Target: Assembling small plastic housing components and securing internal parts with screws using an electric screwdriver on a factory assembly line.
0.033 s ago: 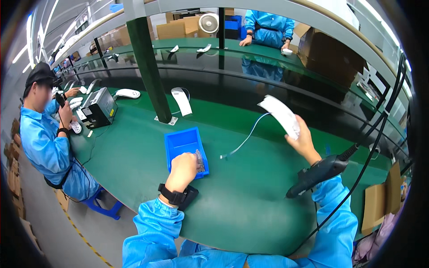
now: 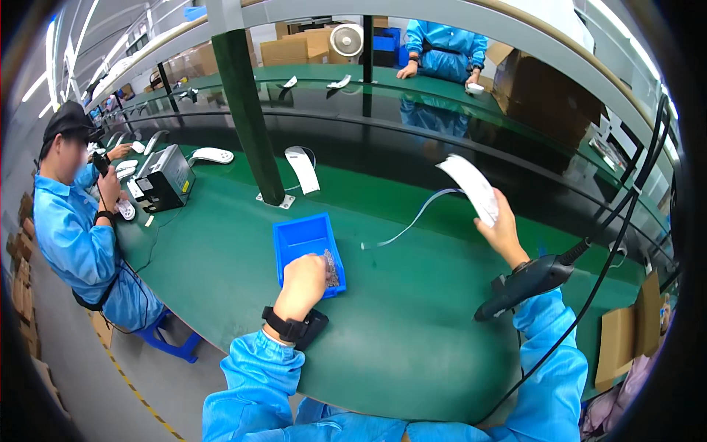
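Note:
My right hand (image 2: 503, 230) grips the lower end of a curved white plastic casing (image 2: 470, 186), raised above the green bench. A thin pale cable (image 2: 420, 214) hangs from the casing, ending in a small connector. My left hand (image 2: 303, 281) is inside a blue plastic bin (image 2: 302, 234), its fingers curled down by a heap of small metal screws (image 2: 331, 271). Its fingertips are hidden, so anything pinched there does not show. A black electric screwdriver (image 2: 524, 286) hangs by its cord over my right forearm.
Behind the bin, a green post (image 2: 250, 125) rises from the bench (image 2: 412, 331). A white casing (image 2: 302, 169) lies beside it. Left of that are a metal box (image 2: 163, 178) and a seated co-worker (image 2: 77, 214). A dark conveyor (image 2: 353, 136) runs along the back; an open carton (image 2: 626, 339) stands at right.
The white casing in my right hand has shifted slightly to the right, and its cable has swung. My left hand remains in the blue bin.

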Demonstrator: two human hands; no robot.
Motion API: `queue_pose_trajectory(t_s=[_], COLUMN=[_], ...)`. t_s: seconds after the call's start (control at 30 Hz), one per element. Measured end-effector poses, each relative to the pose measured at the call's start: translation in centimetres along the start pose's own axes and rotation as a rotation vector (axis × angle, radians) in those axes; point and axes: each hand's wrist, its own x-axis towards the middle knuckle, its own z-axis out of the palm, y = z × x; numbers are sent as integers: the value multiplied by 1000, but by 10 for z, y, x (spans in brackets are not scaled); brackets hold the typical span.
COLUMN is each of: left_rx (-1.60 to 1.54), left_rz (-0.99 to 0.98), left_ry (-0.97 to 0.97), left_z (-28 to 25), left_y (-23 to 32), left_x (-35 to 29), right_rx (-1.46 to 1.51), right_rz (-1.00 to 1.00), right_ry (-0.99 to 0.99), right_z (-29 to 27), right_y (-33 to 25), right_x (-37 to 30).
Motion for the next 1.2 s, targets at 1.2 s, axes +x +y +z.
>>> queue_pose_trajectory(t_s=[1.2], left_rx=[-39], left_rz=[55], left_ry=[9], left_z=[-20], left_y=[6], left_x=[-9], right_rx=[-653], right_rz=[-1174], right_ry=[-348], right_z=[258], right_y=[-125], right_x=[132])
